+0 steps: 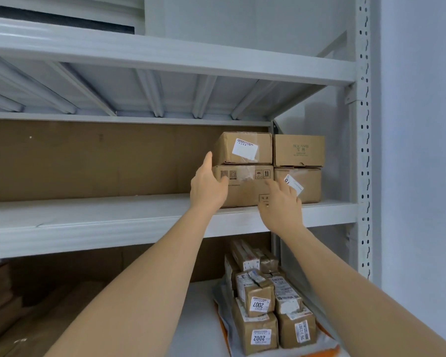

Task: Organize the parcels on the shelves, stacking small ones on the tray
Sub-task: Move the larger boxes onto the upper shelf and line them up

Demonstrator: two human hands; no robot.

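Hands point(208, 186) point(281, 204) reach stacked boxes point(245, 184); small parcels point(265, 310) lie below.

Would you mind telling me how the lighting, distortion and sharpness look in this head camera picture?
Head view: even, soft light; wide-angle bending curves the shelf beams and upright; tape on the lower left box glints faintly; the small parcels lower down look slightly soft.

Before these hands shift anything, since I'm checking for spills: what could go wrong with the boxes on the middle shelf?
The left hand and right hand touch the lower left box, which carries the top left box; pulling it out could tip that one off. The two right boxes stand close beside, so dragging may skew them. Anything falling could land on the small parcels stacked below.
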